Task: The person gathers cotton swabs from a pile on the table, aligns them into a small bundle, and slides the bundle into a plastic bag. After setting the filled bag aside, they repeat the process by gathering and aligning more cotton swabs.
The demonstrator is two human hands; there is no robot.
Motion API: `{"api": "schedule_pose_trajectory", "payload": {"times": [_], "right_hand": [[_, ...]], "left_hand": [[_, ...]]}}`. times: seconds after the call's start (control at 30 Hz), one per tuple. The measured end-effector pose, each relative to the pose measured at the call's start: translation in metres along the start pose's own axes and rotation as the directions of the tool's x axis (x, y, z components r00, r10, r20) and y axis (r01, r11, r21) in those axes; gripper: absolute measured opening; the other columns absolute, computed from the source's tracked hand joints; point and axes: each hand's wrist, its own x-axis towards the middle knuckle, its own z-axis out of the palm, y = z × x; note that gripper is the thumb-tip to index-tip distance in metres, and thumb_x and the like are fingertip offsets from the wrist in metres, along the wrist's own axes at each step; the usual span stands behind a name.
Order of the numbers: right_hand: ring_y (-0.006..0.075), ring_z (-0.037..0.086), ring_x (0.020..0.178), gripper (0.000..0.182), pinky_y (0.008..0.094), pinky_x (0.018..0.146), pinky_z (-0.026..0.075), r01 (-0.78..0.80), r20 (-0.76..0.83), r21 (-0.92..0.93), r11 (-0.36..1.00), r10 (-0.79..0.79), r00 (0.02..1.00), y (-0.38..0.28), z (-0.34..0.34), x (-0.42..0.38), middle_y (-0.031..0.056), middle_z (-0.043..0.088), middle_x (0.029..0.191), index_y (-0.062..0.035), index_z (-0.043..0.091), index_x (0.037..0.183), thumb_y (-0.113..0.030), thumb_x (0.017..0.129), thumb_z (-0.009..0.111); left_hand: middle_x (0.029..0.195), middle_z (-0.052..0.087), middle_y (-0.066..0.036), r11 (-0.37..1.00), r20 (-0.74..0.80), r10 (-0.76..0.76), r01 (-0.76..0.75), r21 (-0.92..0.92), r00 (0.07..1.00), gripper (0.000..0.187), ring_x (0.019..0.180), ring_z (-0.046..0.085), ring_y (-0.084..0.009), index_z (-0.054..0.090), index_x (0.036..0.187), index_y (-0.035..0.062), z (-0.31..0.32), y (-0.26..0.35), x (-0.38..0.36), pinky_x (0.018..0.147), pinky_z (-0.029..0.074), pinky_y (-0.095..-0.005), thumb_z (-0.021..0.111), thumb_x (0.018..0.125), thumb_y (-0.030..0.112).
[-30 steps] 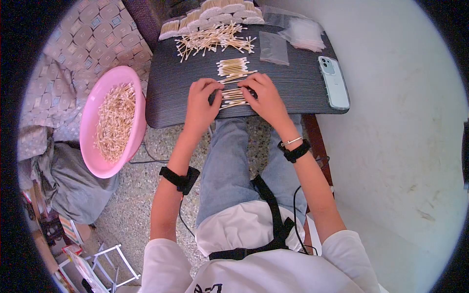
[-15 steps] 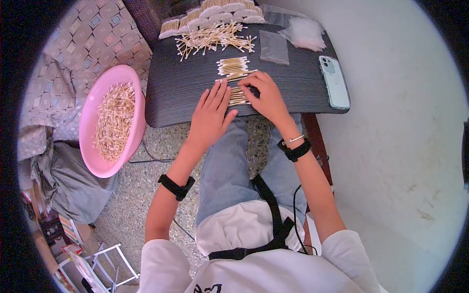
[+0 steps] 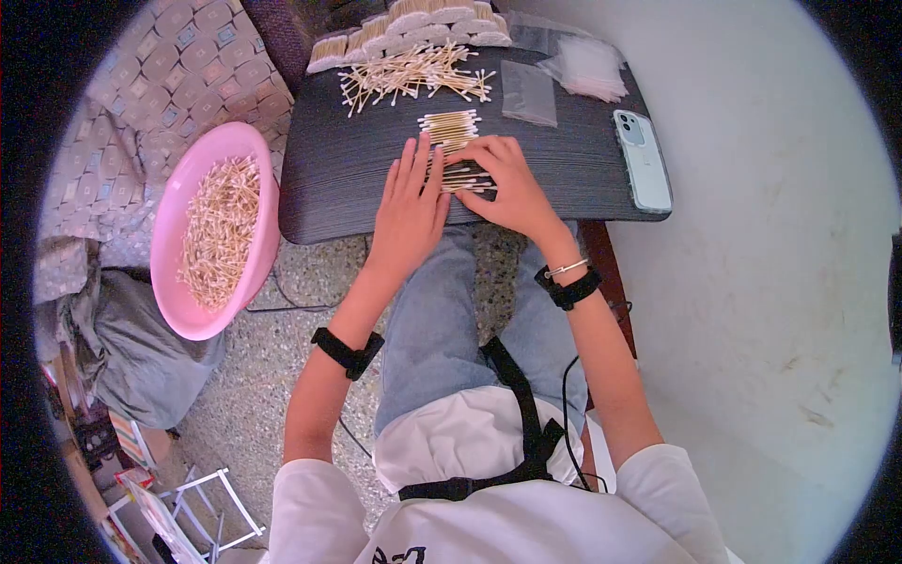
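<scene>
Beside the left ends of a near row of cotton swabs point(image 3: 467, 179), my left hand point(image 3: 406, 207) lies flat with its fingers stretched out. My right hand point(image 3: 515, 191) curls over the same row, its fingertips at the far side and its thumb at the near side, with swabs between them. Just beyond my fingertips is another lined-up row of cotton swabs point(image 3: 449, 124). Part of the near row is hidden under my hands. A loose heap of cotton swabs point(image 3: 413, 75) lies farther back on the dark table point(image 3: 348, 174).
Bundled cotton swabs point(image 3: 404, 33) are stacked at the table's back edge. Clear plastic bags point(image 3: 529, 92) and a pile of more bags point(image 3: 592, 70) lie at the back right. A phone point(image 3: 644, 164) rests by the right edge. A pink basin point(image 3: 164, 244) of swabs stands left.
My left hand has shifted slightly forward and right, against the swab ends. My right hand's thumb has moved towards the near side, and its grasp spans the near row more widely.
</scene>
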Motion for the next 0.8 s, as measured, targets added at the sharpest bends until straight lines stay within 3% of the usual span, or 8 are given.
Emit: {"api": "schedule_pose_trajectory", "payload": {"times": [0.1, 0.27, 0.37, 0.6, 0.8], "right_hand": [[0.0307, 0.047, 0.113, 0.036, 0.0415, 0.102, 0.036, -0.015, -0.028, 0.055, 0.998, 0.017, 0.999, 0.002, 0.001, 0.0, 0.0098, 0.057, 0.114, -0.0099, 0.063, 0.111, -0.014, 0.076, 0.069], [0.0343, 0.048, 0.11, 0.033, 0.0435, 0.1, 0.038, 0.023, -0.068, 0.073, 0.997, -0.018, 0.998, 0.008, 0.001, 0.001, 0.0121, 0.058, 0.111, -0.0094, 0.062, 0.108, -0.012, 0.075, 0.067], [0.0343, 0.048, 0.11, 0.033, 0.0432, 0.1, 0.038, 0.009, -0.069, 0.081, 0.997, -0.003, 0.998, 0.005, 0.0, 0.001, 0.0119, 0.058, 0.111, -0.009, 0.062, 0.108, -0.011, 0.075, 0.066], [0.0334, 0.05, 0.107, 0.032, 0.0423, 0.099, 0.038, 0.031, -0.097, 0.074, 0.997, -0.023, 0.995, 0.006, 0.001, 0.001, 0.0113, 0.059, 0.109, -0.0077, 0.062, 0.108, -0.01, 0.076, 0.066], [0.0314, 0.052, 0.107, 0.032, 0.0413, 0.098, 0.038, -0.062, -0.132, 0.165, 0.984, 0.084, 0.988, 0.007, 0.0, 0.001, 0.0116, 0.059, 0.108, -0.007, 0.06, 0.111, -0.007, 0.079, 0.065]], "left_hand": [[0.155, 0.028, -0.016, 0.998, 0.061, 0.033, -0.036, 0.051, 0.998, 0.053, 0.145, 0.024, -0.0334, 0.038, 0.145, 0.0036, -0.006, 0.005, -0.009, 0.116, 0.023, -0.0491, 0.049, 0.097, 0.024], [0.154, 0.033, -0.013, 0.979, 0.123, 0.086, -0.107, 0.173, 0.989, 0.056, 0.144, 0.027, -0.028, 0.04, 0.144, 0.0068, -0.012, 0.012, -0.024, 0.117, 0.021, -0.048, 0.052, 0.096, 0.032], [0.156, 0.028, -0.013, 0.986, 0.182, 0.076, -0.101, 0.132, 0.98, 0.059, 0.146, 0.023, -0.0299, 0.036, 0.147, 0.0066, -0.011, 0.011, -0.029, 0.118, 0.017, -0.0484, 0.049, 0.096, 0.033], [0.157, 0.026, -0.015, 0.988, 0.191, 0.08, -0.102, 0.112, 0.978, 0.063, 0.146, 0.022, -0.0303, 0.033, 0.148, 0.005, -0.015, 0.015, -0.034, 0.118, 0.017, -0.0491, 0.049, 0.096, 0.037], [0.155, 0.028, -0.018, 0.987, 0.114, 0.065, -0.081, 0.137, 0.991, 0.066, 0.145, 0.023, -0.0326, 0.038, 0.145, 0.0039, -0.015, 0.018, -0.02, 0.116, 0.02, -0.0512, 0.048, 0.096, 0.046]]}}
